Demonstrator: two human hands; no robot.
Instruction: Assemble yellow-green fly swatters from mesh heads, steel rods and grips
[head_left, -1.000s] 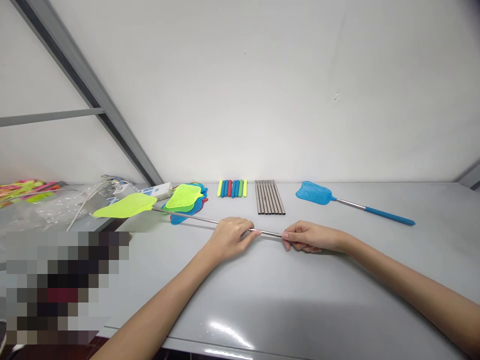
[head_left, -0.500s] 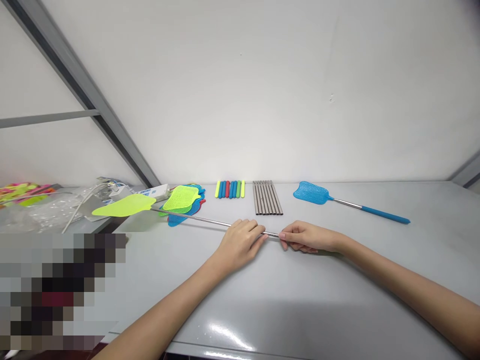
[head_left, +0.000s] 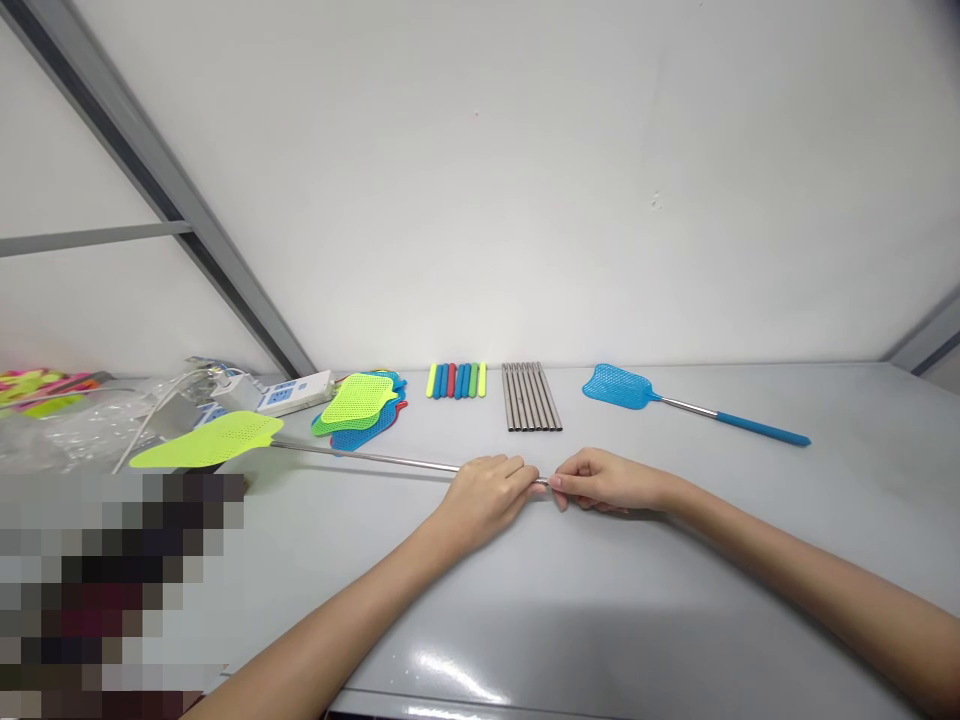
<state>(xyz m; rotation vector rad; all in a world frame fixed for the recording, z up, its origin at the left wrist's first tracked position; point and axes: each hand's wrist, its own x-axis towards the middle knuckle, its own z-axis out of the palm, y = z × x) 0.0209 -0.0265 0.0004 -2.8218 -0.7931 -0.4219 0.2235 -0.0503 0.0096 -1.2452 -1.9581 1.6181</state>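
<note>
A fly swatter [head_left: 217,438] with a yellow-green head and a long, thin metal rod stretches across the table from the left. My left hand [head_left: 491,495] is wrapped over the rod near its right end. At the very tip, my right hand [head_left: 604,480] pinches the rod's end between thumb and fingers. Behind my hands lies a row of metal tubes [head_left: 531,400]. To their left is a row of coloured grips [head_left: 456,380] in yellow, blue, red and green. A blue fly swatter [head_left: 619,386] with a blue handle rests at the right.
Loose swatter heads [head_left: 360,400] in green and blue are piled at the back left. Beside them are a white power strip [head_left: 296,393], cables and clear plastic bags [head_left: 97,430]. A white wall [head_left: 487,200] closes the back of the grey table [head_left: 675,620].
The yellow-green swatter's head has swung left and slightly down toward me. Both hands have shifted slightly with the rod, still holding it close together.
</note>
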